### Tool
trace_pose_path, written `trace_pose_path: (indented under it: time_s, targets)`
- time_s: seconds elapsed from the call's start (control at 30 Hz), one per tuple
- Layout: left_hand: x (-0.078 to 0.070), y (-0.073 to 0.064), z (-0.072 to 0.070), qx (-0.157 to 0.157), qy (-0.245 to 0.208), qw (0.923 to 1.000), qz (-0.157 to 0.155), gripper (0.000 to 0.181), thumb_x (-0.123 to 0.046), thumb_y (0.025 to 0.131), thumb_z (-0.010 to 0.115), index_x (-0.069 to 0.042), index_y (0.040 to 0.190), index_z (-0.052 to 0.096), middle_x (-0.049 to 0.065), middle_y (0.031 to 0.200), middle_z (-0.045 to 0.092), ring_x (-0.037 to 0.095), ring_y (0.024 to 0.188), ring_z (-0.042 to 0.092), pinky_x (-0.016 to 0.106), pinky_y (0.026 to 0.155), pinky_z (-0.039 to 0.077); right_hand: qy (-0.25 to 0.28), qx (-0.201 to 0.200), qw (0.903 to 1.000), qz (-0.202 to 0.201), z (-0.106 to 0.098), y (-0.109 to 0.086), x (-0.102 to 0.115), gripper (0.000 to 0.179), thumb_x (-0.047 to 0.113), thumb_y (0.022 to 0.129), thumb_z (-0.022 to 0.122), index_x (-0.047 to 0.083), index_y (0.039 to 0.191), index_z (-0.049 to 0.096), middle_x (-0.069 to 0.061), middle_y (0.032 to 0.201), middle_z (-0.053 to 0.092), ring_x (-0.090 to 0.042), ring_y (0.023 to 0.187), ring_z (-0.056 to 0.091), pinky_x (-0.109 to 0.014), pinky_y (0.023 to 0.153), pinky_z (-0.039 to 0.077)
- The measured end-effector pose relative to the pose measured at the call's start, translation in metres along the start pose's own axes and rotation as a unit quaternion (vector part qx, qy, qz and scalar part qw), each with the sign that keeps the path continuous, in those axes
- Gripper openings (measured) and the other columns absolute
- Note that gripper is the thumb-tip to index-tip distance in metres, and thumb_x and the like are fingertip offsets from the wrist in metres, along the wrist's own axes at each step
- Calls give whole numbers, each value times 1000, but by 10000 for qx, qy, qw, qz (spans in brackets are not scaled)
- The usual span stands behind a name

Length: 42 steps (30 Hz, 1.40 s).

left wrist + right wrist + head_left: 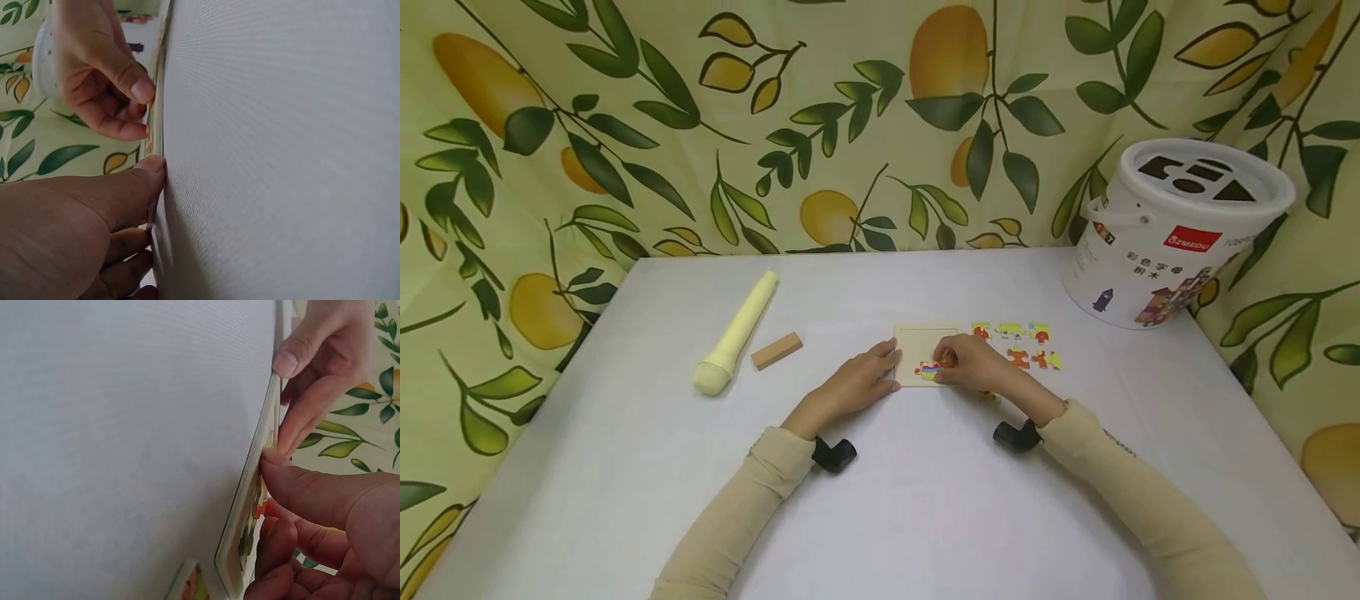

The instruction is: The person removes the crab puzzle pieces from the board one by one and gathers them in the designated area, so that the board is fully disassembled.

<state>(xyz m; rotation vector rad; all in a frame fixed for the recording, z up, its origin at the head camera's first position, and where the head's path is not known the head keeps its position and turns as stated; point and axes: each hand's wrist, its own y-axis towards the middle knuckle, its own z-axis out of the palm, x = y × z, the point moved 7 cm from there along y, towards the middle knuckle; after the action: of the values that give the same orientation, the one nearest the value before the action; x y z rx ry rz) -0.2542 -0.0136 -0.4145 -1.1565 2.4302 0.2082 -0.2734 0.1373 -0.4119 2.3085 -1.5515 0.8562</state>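
Note:
A shallow wooden puzzle tray (912, 343) lies flat on the white table. My left hand (853, 379) holds its left side, thumb at the near corner and fingers along the edge. Over the tray's lower right part, my right hand (981, 364) pinches a colourful jigsaw piece (927, 372) between thumb and fingers. Whether this piece lies fully flat in the tray is hidden by the fingers. Several loose jigsaw pieces (1017, 357) are spread right of the tray, one partly under the right wrist. In the right wrist view, a loose piece (194, 586) sits near the tray's corner.
A pale yellow stick with a thick end (735, 335) and a wooden block (777, 351) lie to the left. At the back right stands a white bucket (1172, 242) with shaped holes in its lid. Patterned cloth (850, 125) hangs behind the table.

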Motion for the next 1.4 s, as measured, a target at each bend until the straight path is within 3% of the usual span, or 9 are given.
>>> trace_pose_path:
  time_s: [0.47,0.7,0.87,1.07,1.23,1.4]
  targets:
    - [-3,-1,2,-36,-24,10000,22,53,-24,92,56,0,136,41,16,148,29,29,137,29,44,107,32,117,-317,9994,10,1,-6,1,17,10,78,72,9,88,59,-3,76,58,-16,69,50,-24,61,41]
    - [-3,1,2,-34,19,10000,51,53,-24,92,56,0,137,41,16,148,30,30,136,30,44,107,32,147,-524,9985,50,-6,-7,-2,8,10,80,70,13,85,64,-1,76,61,-15,67,51,-24,58,40]
    - [-2,1,2,-16,31,10000,31,53,-25,92,55,-1,137,40,15,149,29,30,137,30,46,107,32,551,-673,9961,-118,-14,-5,-5,5,8,81,69,11,86,68,-1,73,64,-16,66,51,-26,58,41]
    - [-1,0,2,20,50,10000,-46,54,-24,92,56,0,137,39,15,149,28,30,137,29,45,107,31,924,-686,9930,263,-22,-11,-20,7,11,81,69,11,88,71,-2,79,66,-18,72,51,-26,60,43]
    - [-2,0,0,-36,22,10000,19,54,-24,92,56,0,137,39,16,149,28,31,136,29,45,107,31,1257,-709,9878,584,-28,-24,-38,9,14,82,69,11,90,72,-4,86,68,-19,73,52,-26,59,44]
    - [-1,-1,0,-56,-12,10000,8,54,-24,92,56,0,137,39,16,149,27,30,137,29,46,107,31,1499,-792,9825,777,-34,-42,-55,17,20,81,71,9,93,72,-6,90,70,-17,79,57,-26,65,47]
